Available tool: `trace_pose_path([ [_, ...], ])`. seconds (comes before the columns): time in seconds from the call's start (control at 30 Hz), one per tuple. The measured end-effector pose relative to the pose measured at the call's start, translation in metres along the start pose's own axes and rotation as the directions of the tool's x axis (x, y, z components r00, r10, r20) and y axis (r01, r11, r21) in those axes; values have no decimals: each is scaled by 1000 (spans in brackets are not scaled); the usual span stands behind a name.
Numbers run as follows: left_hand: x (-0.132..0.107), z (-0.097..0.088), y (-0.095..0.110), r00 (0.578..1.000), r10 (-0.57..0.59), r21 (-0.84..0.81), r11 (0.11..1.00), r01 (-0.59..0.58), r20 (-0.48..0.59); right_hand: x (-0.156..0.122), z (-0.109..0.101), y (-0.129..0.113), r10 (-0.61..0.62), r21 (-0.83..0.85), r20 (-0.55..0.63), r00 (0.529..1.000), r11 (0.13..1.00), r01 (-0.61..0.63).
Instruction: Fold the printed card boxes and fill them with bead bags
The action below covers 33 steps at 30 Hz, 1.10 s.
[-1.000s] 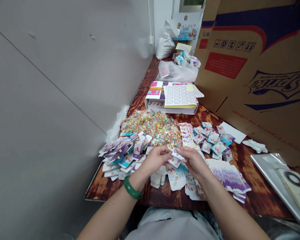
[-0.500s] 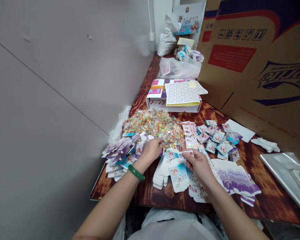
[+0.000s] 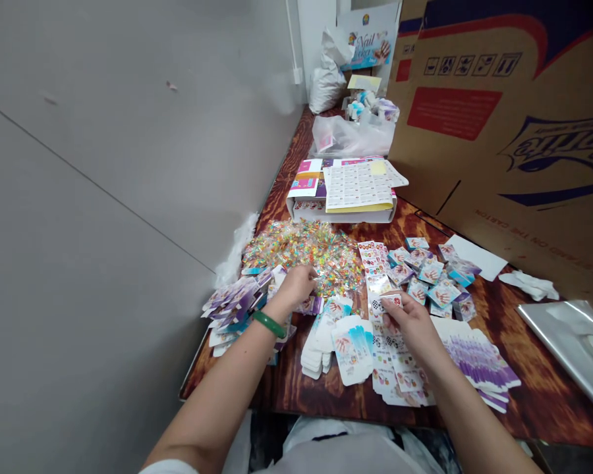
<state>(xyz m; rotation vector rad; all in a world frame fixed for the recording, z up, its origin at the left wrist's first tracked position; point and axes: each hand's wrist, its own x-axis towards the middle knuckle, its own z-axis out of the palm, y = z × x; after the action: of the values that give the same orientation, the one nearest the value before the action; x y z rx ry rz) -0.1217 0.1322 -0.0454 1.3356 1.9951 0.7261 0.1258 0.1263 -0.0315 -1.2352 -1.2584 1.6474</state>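
Observation:
My left hand, with a green bangle on the wrist, is at the near edge of a heap of small clear packets of coloured bits. Its fingertips are drawn together; what they grip, if anything, is too small to make out. Between thumb and fingers, my right hand pinches a small sticker sheet over long printed sticker strips. Flat blue-and-white cartons lie fanned and stacked between the hands. Purple and blue cartons are piled left of my left hand.
Several small filled boxes sit at the right, above a fanned row of purple cartons. A white box with printed sheets stands farther back. A large cardboard carton bounds the right; a grey wall bounds the left.
My right hand has moved right with the sticker sheet, away from the blue-and-white cartons and over the strips. My left hand has shifted slightly left and up along the packet heap.

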Motion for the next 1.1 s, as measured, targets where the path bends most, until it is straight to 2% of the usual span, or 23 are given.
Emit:
trace_pose_path([
  [0.2, -7, -22, 2, 996, -81, -328, 942, 68, -25, 10, 7, -6, -14, 53, 6, 1000, 999, 13],
  [0.4, -14, -31, 6, 995, -72, -472, 881, 28, -74, 16, 25, -12, -62, 59, 75, 995, 997, 58],
  [0.57, -14, -28, 3, 995, -62, -538, 843, 13, -73, 21, 31, -9, -54, 29, 96, 994, 998, 51],
  [0.7, -16, -28, 6, 997, -61, -634, 773, 17, -48, 22, 32, -7, -56, 19, 106, 993, 998, 54],
  [0.83, -25, -27, 19, 999, -42, -724, 689, 30, 1, 25, 38, -10, -44, 51, 75, 996, 998, 40],
  [0.97, -39, -20, 38, 985, 24, -828, 545, 131, 171, 32, 56, -15, -54, 57, 14, 998, 997, 53],
  [1.03, -46, -14, 46, 978, 48, -835, 531, 147, 202, 35, 66, -15, -66, 72, 29, 997, 995, 64],
  [1.1, -50, -9, 50, 987, 37, -822, 559, 108, 156, 37, 74, -13, -60, 120, 67, 996, 991, 52],
])
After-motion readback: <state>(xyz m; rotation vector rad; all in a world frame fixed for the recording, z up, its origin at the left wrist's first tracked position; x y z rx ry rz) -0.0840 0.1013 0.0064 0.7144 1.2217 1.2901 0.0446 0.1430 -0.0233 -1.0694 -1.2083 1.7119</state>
